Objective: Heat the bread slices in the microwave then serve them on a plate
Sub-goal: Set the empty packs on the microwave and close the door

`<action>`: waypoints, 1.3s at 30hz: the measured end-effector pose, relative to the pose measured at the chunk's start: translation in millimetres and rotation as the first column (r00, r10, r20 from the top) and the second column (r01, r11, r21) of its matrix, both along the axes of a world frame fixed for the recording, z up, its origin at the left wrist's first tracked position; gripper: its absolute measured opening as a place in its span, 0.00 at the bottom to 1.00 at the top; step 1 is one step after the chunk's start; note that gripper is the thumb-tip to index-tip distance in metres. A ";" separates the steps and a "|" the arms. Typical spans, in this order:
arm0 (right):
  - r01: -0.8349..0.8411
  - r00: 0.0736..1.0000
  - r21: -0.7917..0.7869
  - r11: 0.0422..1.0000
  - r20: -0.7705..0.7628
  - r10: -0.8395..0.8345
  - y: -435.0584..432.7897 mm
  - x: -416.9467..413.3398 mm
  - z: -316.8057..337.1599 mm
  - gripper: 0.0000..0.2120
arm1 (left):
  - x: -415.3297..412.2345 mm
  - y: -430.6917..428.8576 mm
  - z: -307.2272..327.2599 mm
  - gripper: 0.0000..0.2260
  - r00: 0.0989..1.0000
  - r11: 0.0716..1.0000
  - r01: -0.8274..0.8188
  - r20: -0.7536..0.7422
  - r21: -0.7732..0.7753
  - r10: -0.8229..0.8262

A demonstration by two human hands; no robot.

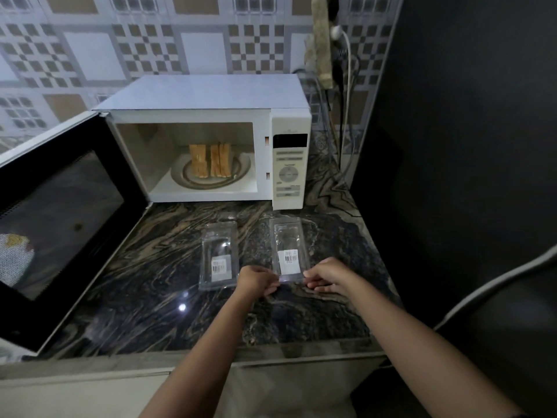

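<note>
Several bread slices [209,160] stand upright on the round turntable plate [180,176] inside a white microwave [211,95]. Its black door [57,224] hangs wide open to the left. Two clear plastic packets with barcode labels lie on the dark marble counter in front. My left hand [257,280] and my right hand [328,276] both pinch the near edge of the right packet [287,239]. The left packet [218,251] lies untouched beside my left hand.
The marble counter [150,282] runs from the microwave to its front edge. Cables [346,86] hang down the patterned tile wall behind the microwave's right side. A tall dark surface [467,146] stands at the right.
</note>
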State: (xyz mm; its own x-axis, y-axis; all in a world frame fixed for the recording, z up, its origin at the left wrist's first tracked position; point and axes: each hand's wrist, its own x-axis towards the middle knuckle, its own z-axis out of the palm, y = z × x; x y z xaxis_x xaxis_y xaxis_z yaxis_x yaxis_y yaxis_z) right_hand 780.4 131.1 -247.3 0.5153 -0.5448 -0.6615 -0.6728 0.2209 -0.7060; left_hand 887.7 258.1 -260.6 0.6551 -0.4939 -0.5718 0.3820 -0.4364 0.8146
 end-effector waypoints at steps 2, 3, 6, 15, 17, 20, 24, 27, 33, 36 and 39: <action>-0.028 0.999 -0.018 0.999 -0.029 0.027 -1.5 0.0 0.2 0.09 | -2.3 1.0 2.6 0.10 0.999 0.999 0.021 0.038 0.025 -0.021; -0.041 0.998 -0.022 0.999 -0.042 0.040 -2.2 0.5 0.4 0.08 | -3.2 1.8 3.9 0.11 0.997 0.998 0.037 0.064 0.044 -0.040; -0.074 0.995 -0.040 0.996 -0.077 0.071 -3.2 0.9 1.6 0.09 | -5.7 3.6 6.9 0.07 0.988 0.995 0.068 0.135 0.074 -0.077; -0.127 0.980 -0.191 0.973 -0.176 0.093 5.1 5.9 8.1 0.09 | -15.1 8.9 20.8 0.06 0.851 0.956 0.126 0.466 0.267 -0.242; -0.256 0.946 -0.291 0.922 -0.270 0.177 5.8 6.8 15.4 0.10 | -15.4 14.1 22.7 0.06 0.805 0.974 0.073 0.564 0.215 -0.184; -0.333 0.926 -0.433 0.838 -0.316 0.205 2.3 9.5 26.6 0.16 | -11.1 29.3 36.5 0.07 0.711 0.997 -0.073 0.701 0.002 0.051; -0.208 0.976 -0.445 0.871 -0.154 0.154 -0.2 17.8 27.7 0.42 | 14.6 54.4 42.6 0.17 0.550 0.957 -0.259 0.794 -0.132 0.259; -0.160 0.987 -0.346 0.925 -0.059 0.149 8.8 26.5 22.3 0.52 | 35.5 67.4 30.4 0.35 0.638 0.947 -0.318 0.731 -0.039 0.244; -0.108 0.993 -0.394 0.913 0.008 0.120 26.4 43.8 1.3 0.55 | 56.6 65.0 7.1 0.54 0.792 0.965 -0.240 0.596 0.102 0.134; -0.114 0.990 -0.569 0.815 -0.001 0.138 32.9 45.6 0.2 0.44 | 65.8 58.5 -5.8 0.53 0.820 0.972 -0.194 0.566 0.134 0.085; -0.220 0.973 -0.646 0.731 -0.091 0.213 35.3 48.1 3.8 0.46 | 68.9 56.2 -15.2 0.50 0.846 0.981 -0.158 0.527 0.108 0.078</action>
State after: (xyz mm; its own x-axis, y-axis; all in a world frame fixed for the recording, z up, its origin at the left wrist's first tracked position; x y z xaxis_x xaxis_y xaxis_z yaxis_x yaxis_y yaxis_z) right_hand 828.5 166.4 -243.5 0.6684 -0.7175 -0.1960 -0.6528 -0.4396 -0.6169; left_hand 956.6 314.3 -275.8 0.9235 -0.3332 -0.1900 -0.0223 -0.5412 0.8406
